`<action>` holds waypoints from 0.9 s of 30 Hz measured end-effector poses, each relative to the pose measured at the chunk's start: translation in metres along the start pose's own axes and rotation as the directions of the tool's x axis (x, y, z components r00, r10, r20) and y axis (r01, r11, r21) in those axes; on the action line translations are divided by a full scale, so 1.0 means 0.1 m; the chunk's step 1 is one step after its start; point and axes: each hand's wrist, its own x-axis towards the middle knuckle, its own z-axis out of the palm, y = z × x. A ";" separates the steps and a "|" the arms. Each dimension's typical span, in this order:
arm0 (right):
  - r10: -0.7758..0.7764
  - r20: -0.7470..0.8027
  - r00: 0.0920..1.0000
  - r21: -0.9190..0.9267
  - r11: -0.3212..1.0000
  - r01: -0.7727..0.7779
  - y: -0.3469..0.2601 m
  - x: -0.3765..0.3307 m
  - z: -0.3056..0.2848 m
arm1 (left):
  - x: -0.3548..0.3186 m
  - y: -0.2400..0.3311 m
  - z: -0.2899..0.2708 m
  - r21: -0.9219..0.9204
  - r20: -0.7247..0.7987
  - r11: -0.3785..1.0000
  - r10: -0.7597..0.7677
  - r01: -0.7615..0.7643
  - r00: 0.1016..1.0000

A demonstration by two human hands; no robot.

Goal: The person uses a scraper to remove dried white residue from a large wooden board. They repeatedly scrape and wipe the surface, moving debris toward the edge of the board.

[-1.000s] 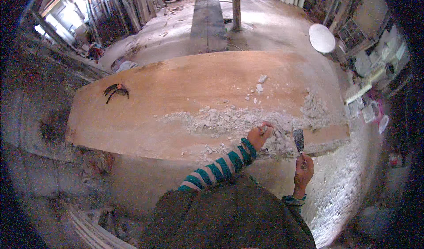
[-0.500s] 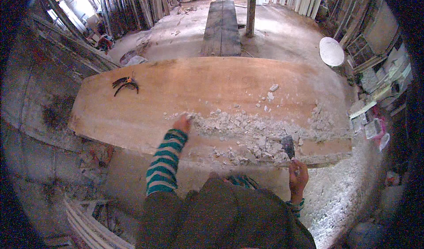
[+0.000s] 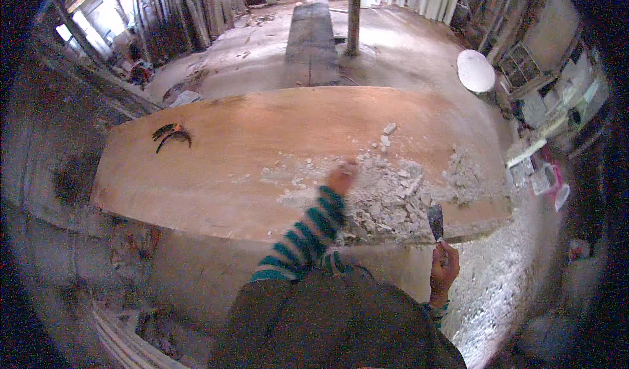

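Your right hand [image 3: 443, 269] is clamping a scraper [image 3: 436, 221] upright at the near edge of the worktop [image 3: 216, 172]. Your left hand [image 3: 343, 178] is resting, fingers curled together, on the pile of plaster rubble [image 3: 393, 195]. A hasty sweep could be sending chunks over the edge onto the floor. Farther left, dark pliers [image 3: 171, 134] are lying well apart.

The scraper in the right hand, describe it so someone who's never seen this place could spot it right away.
Find the long wooden board across the middle, then the heap of pale rubble on its right part. At the board's near edge by that heap, the right hand holds up the scraper: a flat dark blade, unlike the crumbly rubble.
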 end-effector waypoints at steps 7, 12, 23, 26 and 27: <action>0.118 0.046 0.992 -0.018 0.993 -0.117 0.24 -0.18 -0.11 | -0.48 -0.16 -1.52 0.560 -0.070 0.710 -0.473 0.427 0.878; -0.001 0.060 0.998 -0.140 0.990 0.009 0.20 -0.12 -0.16 | -0.30 -0.72 -0.09 0.699 0.039 0.714 0.038 -0.054 0.999; 0.081 0.417 0.905 -0.096 0.994 -0.044 0.05 0.03 0.15 | 0.34 0.44 1.12 -0.261 0.102 0.965 -0.009 0.035 0.995; -0.275 0.573 0.772 0.157 0.961 0.226 -0.36 0.18 0.47 | 0.20 0.09 0.16 -0.225 -0.138 0.959 0.141 -0.170 0.980; -0.253 0.664 0.704 0.104 0.963 0.249 -0.49 0.19 0.62 | 0.06 0.23 -0.08 -0.677 -0.136 0.733 -0.031 -0.070 0.990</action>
